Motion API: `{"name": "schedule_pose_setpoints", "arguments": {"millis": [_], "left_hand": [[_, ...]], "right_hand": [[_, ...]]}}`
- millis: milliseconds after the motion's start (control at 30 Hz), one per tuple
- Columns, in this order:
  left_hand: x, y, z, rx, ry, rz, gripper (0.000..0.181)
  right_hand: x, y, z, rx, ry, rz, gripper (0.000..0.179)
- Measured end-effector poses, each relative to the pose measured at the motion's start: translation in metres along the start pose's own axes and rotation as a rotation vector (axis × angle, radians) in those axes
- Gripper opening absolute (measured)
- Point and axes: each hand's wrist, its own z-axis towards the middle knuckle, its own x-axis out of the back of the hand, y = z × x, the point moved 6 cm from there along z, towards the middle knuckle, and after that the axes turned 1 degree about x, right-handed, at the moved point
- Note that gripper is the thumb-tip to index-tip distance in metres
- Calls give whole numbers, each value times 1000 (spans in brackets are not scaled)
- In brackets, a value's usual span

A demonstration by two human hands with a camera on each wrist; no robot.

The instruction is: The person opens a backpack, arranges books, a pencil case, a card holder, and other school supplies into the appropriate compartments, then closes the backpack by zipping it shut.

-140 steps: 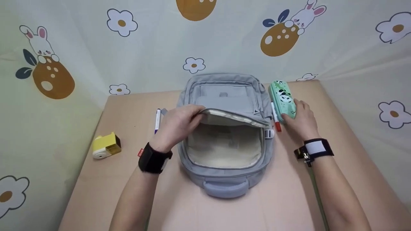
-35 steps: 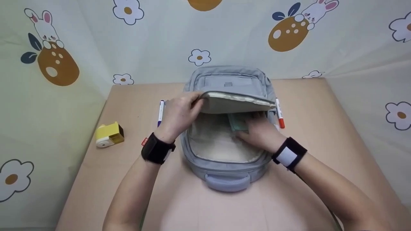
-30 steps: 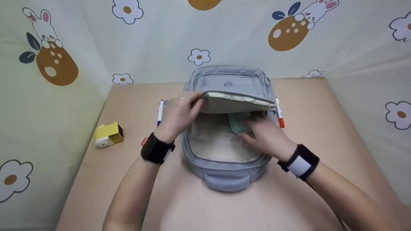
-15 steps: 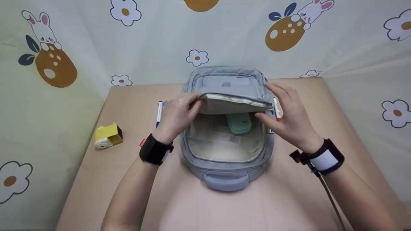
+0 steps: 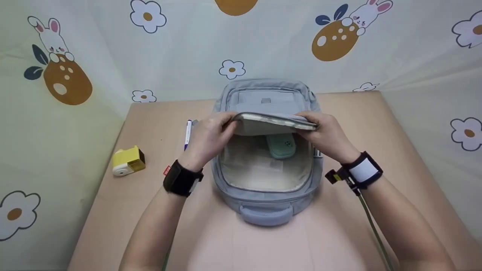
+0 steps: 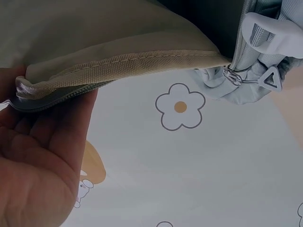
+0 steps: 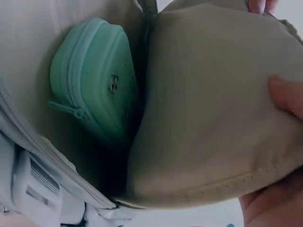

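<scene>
- Front part of the worktop (image 5: 369,124), near edge out of view: the handle (image 5: 266,216) of the grey backpack (image 5: 317,182). Neither hand anchors it, so a light pull should avoid dragging the bag.
- Near the left edge: a yellow sharpener (image 5: 128,161), well apart from the bag and best left alone.
- Inside the backpack, right of its middle: the green pencil case (image 5: 281,146), its far end under the flap (image 5: 260,125). Its zip pull (image 7: 68,109) juts sideways and could snag the lining.
- The left hand (image 5: 211,135) pinches the flap's left side, the right hand (image 5: 333,135) its right; matched height and tension should limit creasing. Loose lining should clear the slider (image 6: 232,75).
- Beyond the left wrist, toward the far-left corner: a marker (image 5: 187,133), close enough to knock.
</scene>
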Motion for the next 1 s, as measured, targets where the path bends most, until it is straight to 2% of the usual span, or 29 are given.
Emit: {"name": "schedule_pose_setpoints", "arguments": {"millis": [100, 167, 233, 367, 467, 600, 733, 867, 1000], "left_hand": [[1, 0, -4, -16, -28, -25, 21], [3, -3, -9, 0, -54, -44, 28], [7, -9, -17, 43, -77, -56, 39], [22, -31, -36, 184, -110, -15, 56], [34, -58, -46, 281, -139, 63, 57], [48, -104, -62, 449, -199, 214, 60], [63, -151, -90, 629, -245, 383, 69], [74, -188, -121, 791, -291, 528, 90], [80, -215, -144, 959, -332, 565, 106]], "right_hand": [[0, 2, 0, -14, 41, 12, 22], [1, 2, 0, -16, 56, 19, 24], [0, 3, 1, -15, 62, 26, 24], [0, 3, 2, -6, 72, 19, 23], [1, 4, 2, -2, 82, 4, 24], [2, 4, 1, -3, 89, -2, 24], [1, 5, 1, 2, 88, 5, 24], [0, 4, 0, 10, 78, 8, 23], [0, 3, 0, 12, 78, 15, 22]]}}
